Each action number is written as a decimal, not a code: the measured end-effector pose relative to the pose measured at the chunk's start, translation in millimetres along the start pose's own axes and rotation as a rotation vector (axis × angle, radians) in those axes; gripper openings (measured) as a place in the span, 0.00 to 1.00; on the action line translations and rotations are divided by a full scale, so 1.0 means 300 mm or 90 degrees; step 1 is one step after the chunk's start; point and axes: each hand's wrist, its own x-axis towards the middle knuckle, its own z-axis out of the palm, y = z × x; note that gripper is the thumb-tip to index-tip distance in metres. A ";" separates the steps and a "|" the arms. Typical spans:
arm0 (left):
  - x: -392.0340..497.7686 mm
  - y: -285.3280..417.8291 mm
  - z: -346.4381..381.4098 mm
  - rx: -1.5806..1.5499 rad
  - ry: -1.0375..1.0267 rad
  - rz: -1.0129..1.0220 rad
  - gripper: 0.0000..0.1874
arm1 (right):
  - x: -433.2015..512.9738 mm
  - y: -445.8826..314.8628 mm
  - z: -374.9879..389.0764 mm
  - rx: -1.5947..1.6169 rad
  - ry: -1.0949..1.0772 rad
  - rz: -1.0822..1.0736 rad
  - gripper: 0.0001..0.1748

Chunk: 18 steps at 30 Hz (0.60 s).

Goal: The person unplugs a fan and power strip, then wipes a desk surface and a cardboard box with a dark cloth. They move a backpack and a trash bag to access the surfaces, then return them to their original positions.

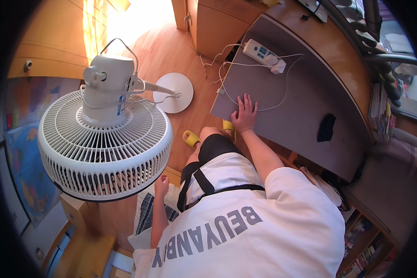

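Note:
My right hand (245, 114) rests palm down on a grey desk top (278, 100), fingers slightly apart. A thin white cable (281, 100) loops over the desk and passes by that hand; whether the fingers touch it is unclear. My left hand (162, 185) hangs low at my side with loosely curled fingers; its palm is hidden. Close beside it is the white fan (106, 139), its slatted head large in the foreground. The fan's pole runs to a round white base (180, 83). Its power cord is wound around the neck, and the plug (177, 95) hangs near the pole.
A white power strip (260, 52) with a charger plugged in lies at the desk's far end. A dark cloth-like item (326, 127) is on the desk. Books (379, 113) stand at right. Wall maps (31, 166) hang at left, above a wooden cabinet (87, 255).

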 end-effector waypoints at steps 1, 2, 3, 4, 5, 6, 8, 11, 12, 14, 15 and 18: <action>0.007 0.012 0.003 0.013 -0.009 -0.001 0.15 | 0.001 0.000 -0.002 0.010 0.001 0.001 0.37; 0.016 0.029 0.011 0.026 -0.019 -0.002 0.16 | 0.004 -0.001 -0.003 0.019 0.003 0.003 0.37; 0.021 0.050 0.034 0.033 -0.026 -0.007 0.17 | 0.011 -0.007 -0.003 0.028 0.002 -0.003 0.37; 0.025 0.100 0.045 0.052 -0.046 0.015 0.17 | 0.012 -0.008 -0.010 0.043 -0.004 0.004 0.37; 0.030 0.155 0.065 0.066 -0.067 0.048 0.17 | 0.014 -0.009 -0.019 0.049 -0.012 0.005 0.35; 0.036 0.217 0.083 0.081 -0.087 0.079 0.17 | 0.029 -0.024 -0.050 0.057 -0.019 0.005 0.34; 0.070 0.390 0.100 0.133 -0.159 0.134 0.19 | 0.064 0.036 -0.119 0.146 -0.052 -0.002 0.31; 0.089 0.731 0.118 0.189 -0.138 0.245 0.18 | 0.154 0.181 -0.217 0.290 -0.041 -0.026 0.26; 0.084 0.883 0.119 0.156 -0.120 0.293 0.17 | 0.183 0.243 -0.273 0.260 0.022 -0.022 0.25; 0.112 1.135 0.151 0.111 -0.079 0.375 0.17 | 0.211 0.350 -0.339 0.284 0.102 0.042 0.23; 0.148 1.241 0.174 0.099 -0.057 0.412 0.18 | 0.225 0.396 -0.358 0.337 0.120 0.101 0.22; 0.194 1.643 0.259 0.085 0.061 0.522 0.19 | 0.253 0.531 -0.419 0.382 0.136 0.154 0.21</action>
